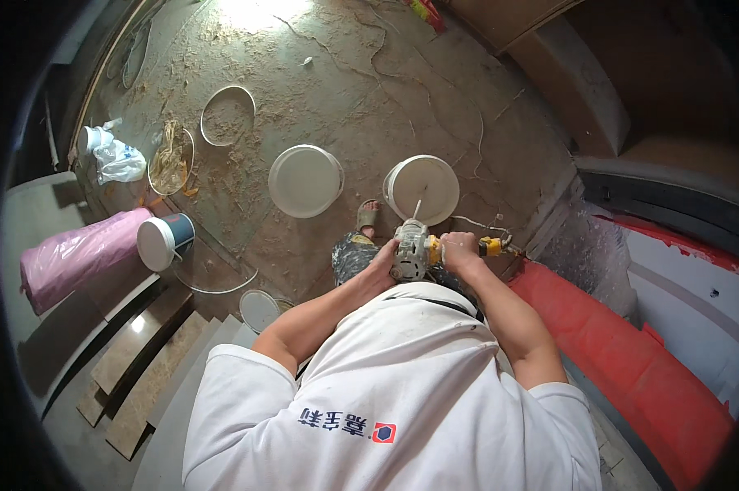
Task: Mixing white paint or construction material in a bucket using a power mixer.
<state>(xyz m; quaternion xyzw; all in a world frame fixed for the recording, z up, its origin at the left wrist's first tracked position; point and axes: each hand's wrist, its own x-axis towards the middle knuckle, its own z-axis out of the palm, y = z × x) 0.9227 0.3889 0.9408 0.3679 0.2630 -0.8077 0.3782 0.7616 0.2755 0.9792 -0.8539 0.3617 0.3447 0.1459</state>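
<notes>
Close to my waist I hold a dusty grey-and-yellow mixing drill (410,252). My left hand (381,266) is closed against the left side of its grey body, some fingers hidden. Around the yellow rear handle on the right, my right hand (459,249) is wrapped shut. A thin rod (419,208) runs from the drill into a white bucket (389,196) holding pale, whitish material. The rod's lower end cannot be seen. Left of it stands a second white bucket (273,195), also with pale contents.
A pink plastic-wrapped roll (87,255) lies at the left beside a blue-and-white bucket (191,231). Farther off are another bucket (203,123) and a plastic bag (117,159). Red sheeting (623,360) runs along the right. Cords cross the debris-strewn floor (345,90).
</notes>
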